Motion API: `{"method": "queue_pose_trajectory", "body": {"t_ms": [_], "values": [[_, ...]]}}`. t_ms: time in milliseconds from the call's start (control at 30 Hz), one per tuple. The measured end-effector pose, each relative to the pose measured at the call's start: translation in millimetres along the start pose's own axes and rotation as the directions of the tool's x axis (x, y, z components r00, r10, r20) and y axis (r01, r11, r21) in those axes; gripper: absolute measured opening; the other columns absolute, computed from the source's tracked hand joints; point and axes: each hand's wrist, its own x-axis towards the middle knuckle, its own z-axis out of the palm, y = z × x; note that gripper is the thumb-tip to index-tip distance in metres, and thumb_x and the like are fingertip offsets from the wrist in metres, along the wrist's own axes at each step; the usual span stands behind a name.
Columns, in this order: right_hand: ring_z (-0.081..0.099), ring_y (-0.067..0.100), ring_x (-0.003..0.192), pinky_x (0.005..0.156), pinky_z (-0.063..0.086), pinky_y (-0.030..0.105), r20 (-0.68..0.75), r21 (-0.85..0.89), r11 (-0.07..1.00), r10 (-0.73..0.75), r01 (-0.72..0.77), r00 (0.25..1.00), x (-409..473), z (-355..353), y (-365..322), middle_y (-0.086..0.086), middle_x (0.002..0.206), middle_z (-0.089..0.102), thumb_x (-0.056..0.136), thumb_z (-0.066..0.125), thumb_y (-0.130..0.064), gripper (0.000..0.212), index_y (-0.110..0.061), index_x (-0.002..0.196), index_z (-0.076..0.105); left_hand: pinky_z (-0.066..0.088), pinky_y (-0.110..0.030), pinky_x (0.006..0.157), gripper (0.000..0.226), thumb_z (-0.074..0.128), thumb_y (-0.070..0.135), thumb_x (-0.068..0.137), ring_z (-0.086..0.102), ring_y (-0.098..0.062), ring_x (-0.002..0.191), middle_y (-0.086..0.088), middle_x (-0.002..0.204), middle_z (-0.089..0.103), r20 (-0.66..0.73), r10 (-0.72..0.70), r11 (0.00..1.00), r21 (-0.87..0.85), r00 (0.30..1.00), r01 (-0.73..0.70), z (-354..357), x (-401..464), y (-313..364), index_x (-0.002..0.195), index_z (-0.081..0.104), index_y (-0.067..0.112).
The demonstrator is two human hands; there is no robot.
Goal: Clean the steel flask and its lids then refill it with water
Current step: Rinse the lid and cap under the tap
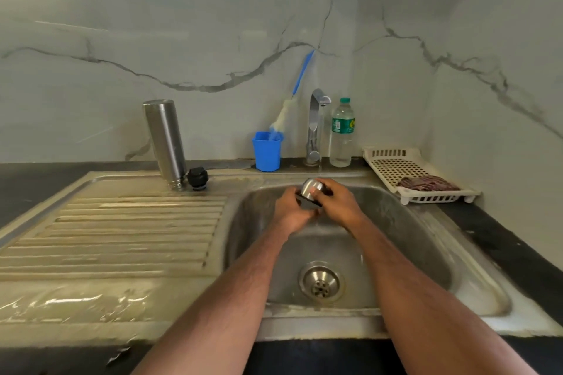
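The steel flask (166, 143) stands upside down on the draining board (122, 222), leaning toward the wall, with its black stopper (198, 179) just beside it. I have the steel cap (310, 192) over the sink (411, 222), under the tap (316, 125). My left hand (292, 211) cups it from below, fingers curled round it, and my right hand (338, 201) wraps over the top, thumb pressed on the steel. I judge I am rinsing the outer lid; the flask looks already washed and draining. Next I would set the cap down by the stopper, then turn the flask upright to refill. The plastic bottle (342, 134) has a green label; I cannot read its writing.
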Motion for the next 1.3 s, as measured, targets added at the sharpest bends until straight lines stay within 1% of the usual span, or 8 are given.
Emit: {"method": "queue_pose_trajectory", "body": {"t_ms": [167, 333, 600, 700, 933, 1067, 1200, 1300], "values": [[0.067, 0.018, 0.100, 0.088, 0.059, 0.040, 0.010, 0.125, 0.991, 0.050, -0.050, 0.999, 28, 1, 12, 0.000, 0.117, 0.070, 0.101, 0.060, -0.026, 0.030, -0.024, 0.131, 0.064, 0.045, -0.016, 0.067, 0.042, 0.078, 0.023, 0.088, 0.061, -0.005, 0.092, 0.001, 0.112, 0.068, -0.091, 0.025, 0.993, -0.117, 0.995, -0.036, 20, 30, 0, 0.124, 0.057, 0.019], [0.068, 0.021, 0.106, 0.098, 0.053, 0.043, 0.037, 0.221, 0.963, 0.150, -0.154, 0.988, 43, -1, 27, 0.004, 0.109, 0.074, 0.107, 0.048, -0.023, 0.025, -0.021, 0.114, 0.071, 0.063, -0.044, 0.082, 0.035, 0.072, 0.036, 0.094, 0.069, -0.019, 0.100, -0.004, 0.107, 0.072, -0.010, -0.102, 0.911, -0.403, 0.995, 0.089, 29, 49, -13, 0.121, 0.064, 0.014], [0.059, 0.003, 0.110, 0.087, 0.045, 0.011, 0.032, 0.130, 0.991, 0.008, -0.012, 0.999, 43, 1, 23, -0.007, 0.122, 0.065, 0.105, 0.046, -0.007, 0.034, -0.020, 0.127, 0.069, 0.064, -0.046, 0.077, 0.025, 0.070, 0.032, 0.097, 0.070, -0.022, 0.093, -0.010, 0.101, 0.072, 0.108, -0.065, 0.871, -0.479, 0.992, 0.109, 33, 48, -13, 0.112, 0.069, 0.013], [0.061, 0.016, 0.116, 0.106, 0.048, 0.034, 0.033, 0.211, 0.976, 0.054, -0.059, 0.998, 46, 2, 26, 0.001, 0.123, 0.069, 0.106, 0.048, -0.018, 0.029, -0.033, 0.118, 0.069, 0.062, -0.041, 0.079, 0.016, 0.069, 0.021, 0.098, 0.072, -0.026, 0.094, -0.016, 0.105, 0.074, 0.071, 0.011, 0.877, -0.479, 0.997, 0.025, 30, 49, -14, 0.109, 0.070, 0.010], [0.065, 0.018, 0.117, 0.101, 0.054, 0.035, 0.066, 0.495, 0.869, -0.045, 0.006, 0.997, 39, -3, 19, 0.002, 0.126, 0.068, 0.096, 0.065, -0.006, 0.039, -0.027, 0.129, 0.069, 0.062, -0.039, 0.084, 0.041, 0.041, 0.037, 0.110, 0.071, -0.031, 0.104, -0.024, 0.115, 0.070, 0.229, -0.104, 0.474, -0.844, 0.968, 0.251, 20, 44, 3, 0.123, 0.062, 0.004], [0.065, 0.022, 0.117, 0.101, 0.055, 0.042, 0.080, 0.491, 0.868, 0.040, -0.074, 0.996, 42, 1, 18, 0.006, 0.129, 0.066, 0.103, 0.055, -0.020, 0.032, -0.030, 0.131, 0.066, 0.062, -0.039, 0.087, 0.037, 0.049, 0.035, 0.107, 0.074, -0.028, 0.098, -0.022, 0.111, 0.073, 0.218, -0.067, 0.591, -0.777, 0.974, 0.215, 22, 43, 0, 0.121, 0.063, 0.004], [0.065, 0.022, 0.117, 0.103, 0.053, 0.042, 0.135, 0.503, 0.837, 0.170, -0.215, 0.976, 42, 4, 22, 0.010, 0.124, 0.069, 0.108, 0.046, -0.033, 0.030, -0.021, 0.127, 0.064, 0.060, -0.041, 0.094, 0.032, 0.072, 0.027, 0.094, 0.070, -0.020, 0.109, -0.007, 0.119, 0.071, -0.030, 0.069, 0.858, -0.508, 0.997, -0.075, 29, 52, -13, 0.124, 0.064, 0.016], [0.062, 0.021, 0.120, 0.105, 0.051, 0.042, 0.101, 0.446, 0.883, 0.112, -0.146, 0.989, 41, 3, 22, 0.004, 0.125, 0.069, 0.106, 0.050, -0.030, 0.026, -0.029, 0.126, 0.067, 0.060, -0.044, 0.095, 0.032, 0.068, 0.030, 0.098, 0.070, -0.022, 0.109, -0.008, 0.119, 0.072, -0.017, 0.004, 0.807, -0.591, 1.000, -0.013, 27, 54, -13, 0.126, 0.066, 0.014]]}}
